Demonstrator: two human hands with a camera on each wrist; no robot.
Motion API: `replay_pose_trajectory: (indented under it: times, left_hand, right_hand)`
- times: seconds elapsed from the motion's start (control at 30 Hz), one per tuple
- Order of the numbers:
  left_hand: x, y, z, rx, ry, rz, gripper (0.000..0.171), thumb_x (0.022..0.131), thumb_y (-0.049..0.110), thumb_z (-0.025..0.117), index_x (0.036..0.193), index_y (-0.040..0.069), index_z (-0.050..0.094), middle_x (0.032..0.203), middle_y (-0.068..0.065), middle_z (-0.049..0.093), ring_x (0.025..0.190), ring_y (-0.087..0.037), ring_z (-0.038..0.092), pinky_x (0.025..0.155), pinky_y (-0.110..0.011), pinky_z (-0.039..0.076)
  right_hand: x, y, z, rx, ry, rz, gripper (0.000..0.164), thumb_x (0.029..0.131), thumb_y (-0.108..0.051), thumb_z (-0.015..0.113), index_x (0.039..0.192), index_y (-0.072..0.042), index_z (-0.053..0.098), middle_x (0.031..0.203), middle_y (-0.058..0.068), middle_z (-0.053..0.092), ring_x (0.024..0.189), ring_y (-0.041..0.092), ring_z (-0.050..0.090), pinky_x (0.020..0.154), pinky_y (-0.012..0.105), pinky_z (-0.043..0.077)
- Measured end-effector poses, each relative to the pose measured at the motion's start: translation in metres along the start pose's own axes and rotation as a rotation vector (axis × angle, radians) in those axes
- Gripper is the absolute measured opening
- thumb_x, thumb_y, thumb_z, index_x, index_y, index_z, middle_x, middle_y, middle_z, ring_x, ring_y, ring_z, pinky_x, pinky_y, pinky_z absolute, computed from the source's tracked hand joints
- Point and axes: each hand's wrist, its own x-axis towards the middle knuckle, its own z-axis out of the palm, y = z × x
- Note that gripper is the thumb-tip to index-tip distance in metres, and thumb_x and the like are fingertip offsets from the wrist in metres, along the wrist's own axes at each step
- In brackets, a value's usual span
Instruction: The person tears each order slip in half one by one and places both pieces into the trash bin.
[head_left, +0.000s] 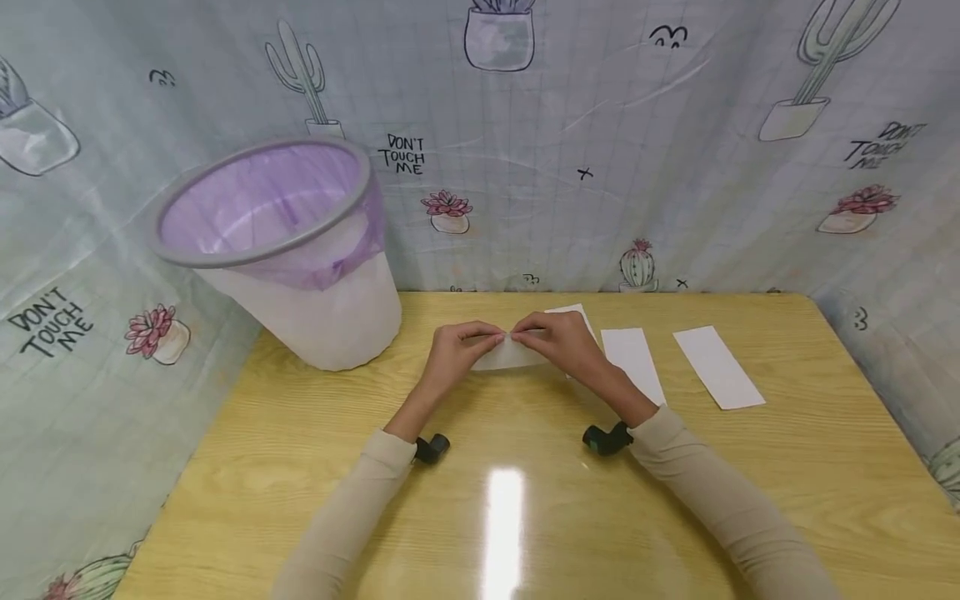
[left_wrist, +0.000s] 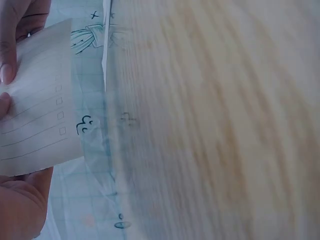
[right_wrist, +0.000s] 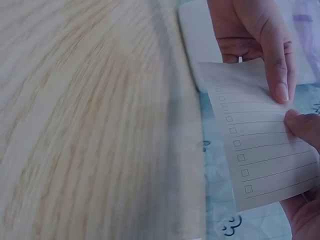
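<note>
White paper slip (right_wrist: 260, 145) showing grey ruled lines and small checkboxes, two plain white strips (head_left: 718, 367) lying mid-right on pale yellow wood-grain table (head_left: 300, 467), translucent white bin (head_left: 300, 275) wearing grey rim and purple liner, upper left.

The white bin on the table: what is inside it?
The bin holds a purple bag liner, folded over its grey rim. The part of the liner in view looks empty; the bottom is hidden by the near wall.

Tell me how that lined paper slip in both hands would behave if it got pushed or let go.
The lined paper slip looks thin and probably floppy: it bows slightly between the left hand and right hand. It is likely very light, so it might flutter or slide on the glossy wooden table. It probably tears easily.
</note>
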Motion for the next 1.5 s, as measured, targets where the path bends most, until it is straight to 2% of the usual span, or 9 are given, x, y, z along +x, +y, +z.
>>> replay_pose_trajectory:
  times: [0.2, 0.33, 0.5, 0.7, 0.93, 1.13, 1.3, 1.4, 1.5]
  left_hand:
    - [0.005, 0.022, -0.006, -0.008, 0.015, 0.009, 0.013, 0.087, 0.021, 0.068, 0.096, 0.014, 0.076, 0.095, 0.002, 0.073, 0.091, -0.009, 0.066, 0.079, -0.027, 0.053]
    - [0.004, 0.041, -0.006, -0.102, 0.044, 0.001, 0.016, 0.087, 0.018, 0.068, 0.098, 0.008, 0.075, 0.097, -0.003, 0.072, 0.092, -0.012, 0.067, 0.079, -0.028, 0.054]
    - [0.001, 0.073, -0.006, -0.180, 0.113, 0.051, 0.015, 0.086, 0.008, 0.068, 0.097, 0.000, 0.074, 0.096, -0.012, 0.072, 0.090, -0.018, 0.068, 0.076, -0.031, 0.055]
    - [-0.002, 0.086, -0.009, -0.208, 0.178, 0.041, 0.015, 0.086, 0.010, 0.070, 0.096, 0.000, 0.074, 0.097, -0.012, 0.072, 0.088, -0.016, 0.069, 0.070, -0.029, 0.056]
    - [-0.004, 0.096, -0.017, -0.168, 0.164, 0.030, 0.016, 0.086, 0.012, 0.070, 0.096, 0.002, 0.075, 0.095, -0.011, 0.072, 0.091, -0.016, 0.068, 0.072, -0.028, 0.055]
    - [-0.007, 0.105, -0.022, -0.095, 0.095, 0.002, 0.017, 0.086, 0.013, 0.071, 0.100, 0.004, 0.074, 0.100, -0.006, 0.072, 0.096, -0.014, 0.066, 0.079, -0.031, 0.054]
    - [-0.010, 0.111, -0.028, -0.045, 0.031, 0.004, 0.020, 0.086, 0.013, 0.070, 0.105, 0.006, 0.073, 0.105, -0.005, 0.071, 0.100, -0.012, 0.064, 0.084, -0.031, 0.052]
    - [-0.013, 0.113, -0.032, -0.024, 0.015, -0.020, 0.020, 0.087, 0.014, 0.069, 0.106, 0.007, 0.073, 0.106, -0.004, 0.071, 0.085, -0.009, 0.065, 0.072, -0.024, 0.052]
    - [-0.014, 0.113, -0.034, -0.012, 0.012, -0.037, 0.019, 0.088, 0.016, 0.068, 0.105, 0.009, 0.074, 0.104, -0.002, 0.071, 0.061, -0.012, 0.052, 0.054, -0.021, 0.043]
  right_hand:
    - [0.006, -0.012, -0.012, 0.032, 0.036, -0.007, 0.011, 0.089, -0.026, 0.067, 0.095, -0.020, 0.074, 0.090, -0.008, 0.071, 0.076, 0.004, 0.065, 0.068, 0.027, 0.052]
    - [0.008, -0.021, -0.020, 0.071, 0.087, 0.007, 0.011, 0.089, -0.027, 0.067, 0.094, -0.019, 0.073, 0.092, -0.005, 0.071, 0.084, 0.009, 0.066, 0.073, 0.031, 0.053]
    - [0.008, -0.034, -0.028, 0.115, 0.148, 0.046, 0.013, 0.088, -0.027, 0.068, 0.094, -0.017, 0.073, 0.094, 0.000, 0.072, 0.087, 0.016, 0.067, 0.071, 0.036, 0.054]
    - [0.010, -0.046, -0.035, 0.213, 0.167, 0.089, 0.015, 0.087, -0.029, 0.068, 0.093, -0.016, 0.073, 0.095, 0.003, 0.072, 0.080, 0.015, 0.069, 0.060, 0.031, 0.056]
    - [0.012, -0.053, -0.048, 0.299, 0.099, 0.057, 0.013, 0.087, -0.027, 0.069, 0.094, -0.018, 0.074, 0.094, 0.001, 0.072, 0.076, 0.011, 0.070, 0.056, 0.029, 0.055]
    - [0.007, -0.051, -0.063, 0.106, 0.009, -0.092, 0.019, 0.089, -0.024, 0.068, 0.107, -0.022, 0.071, 0.102, -0.005, 0.070, 0.058, 0.005, 0.054, 0.052, 0.025, 0.045]
    - [0.001, -0.050, -0.076, 0.018, -0.023, -0.120, 0.024, 0.088, -0.019, 0.068, 0.113, -0.019, 0.069, 0.109, -0.003, 0.069, 0.083, 0.008, 0.065, 0.068, 0.027, 0.053]
    - [-0.001, -0.052, -0.081, -0.021, -0.003, -0.150, 0.020, 0.088, -0.016, 0.068, 0.108, -0.017, 0.071, 0.102, -0.002, 0.071, 0.084, 0.010, 0.067, 0.070, 0.027, 0.055]
    - [-0.002, -0.053, -0.086, -0.051, 0.026, -0.184, 0.016, 0.087, -0.015, 0.069, 0.103, -0.016, 0.072, 0.095, -0.002, 0.072, 0.077, 0.008, 0.067, 0.065, 0.025, 0.054]
